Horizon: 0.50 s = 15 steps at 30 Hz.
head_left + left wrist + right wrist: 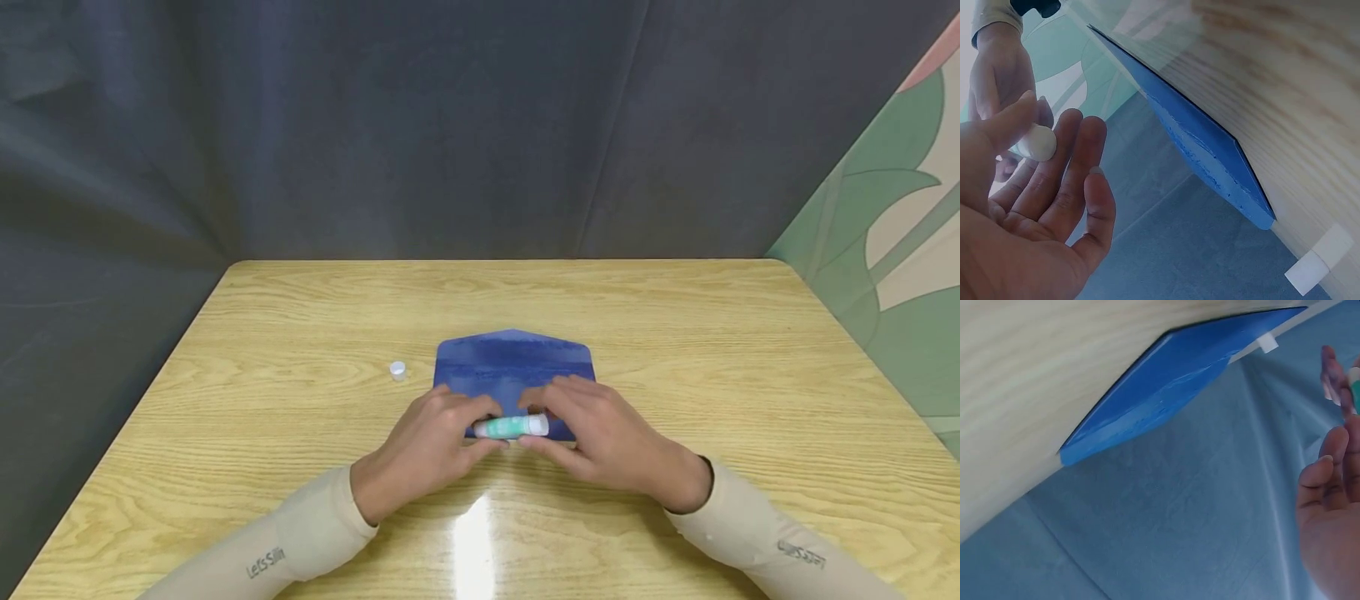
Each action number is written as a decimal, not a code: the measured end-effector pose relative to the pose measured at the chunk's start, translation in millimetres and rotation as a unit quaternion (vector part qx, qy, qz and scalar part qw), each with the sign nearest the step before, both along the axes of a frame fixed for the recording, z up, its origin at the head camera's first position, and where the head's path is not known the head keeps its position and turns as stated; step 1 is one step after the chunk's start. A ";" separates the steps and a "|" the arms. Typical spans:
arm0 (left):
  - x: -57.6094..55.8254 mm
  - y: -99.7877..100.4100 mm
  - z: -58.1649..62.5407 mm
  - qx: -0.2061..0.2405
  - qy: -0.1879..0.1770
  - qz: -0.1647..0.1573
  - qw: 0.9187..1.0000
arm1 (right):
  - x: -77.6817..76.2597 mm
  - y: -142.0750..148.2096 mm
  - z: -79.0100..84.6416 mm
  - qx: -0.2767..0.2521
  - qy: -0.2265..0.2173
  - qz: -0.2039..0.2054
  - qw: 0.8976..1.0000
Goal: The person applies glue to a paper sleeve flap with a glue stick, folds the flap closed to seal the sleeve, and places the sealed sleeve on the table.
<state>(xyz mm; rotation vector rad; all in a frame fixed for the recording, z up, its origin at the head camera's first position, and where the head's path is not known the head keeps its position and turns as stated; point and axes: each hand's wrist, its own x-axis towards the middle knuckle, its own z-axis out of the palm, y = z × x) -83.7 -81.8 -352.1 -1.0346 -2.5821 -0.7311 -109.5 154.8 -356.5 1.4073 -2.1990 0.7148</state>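
Observation:
A green-and-white glue stick [510, 427] lies sideways between the two hands, above the near edge of a blue envelope [480, 382]. My left hand [431, 433] holds its left end between thumb and fingers; in the left wrist view its round whitish end [1040, 144] shows there. My right hand [600, 429] has thumb and index finger about the white right end; its palm [1335, 550] shows at the right wrist view's edge. The envelope lies on the table with its flap pointing away, and darker streaks cross it. Part of its near side is hidden by the hands.
A small white cap [397, 371] stands on the wooden table [300, 333], left of the envelope. Dark cloth [450, 125] hangs behind the far edge and along the left. A patterned green-and-pink curtain [900, 250] borders the right side.

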 end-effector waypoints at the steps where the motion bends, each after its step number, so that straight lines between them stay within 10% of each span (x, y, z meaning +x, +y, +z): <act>1: 0.0 0.2 -0.2 0.001 0.002 -0.001 1.000 | 0.6 -1.1 0.6 -0.004 0.000 0.006 1.000; 15: 1.8 1.3 -0.9 -0.014 0.016 0.003 1.000 | 5.4 -7.6 1.2 0.021 0.032 0.027 0.999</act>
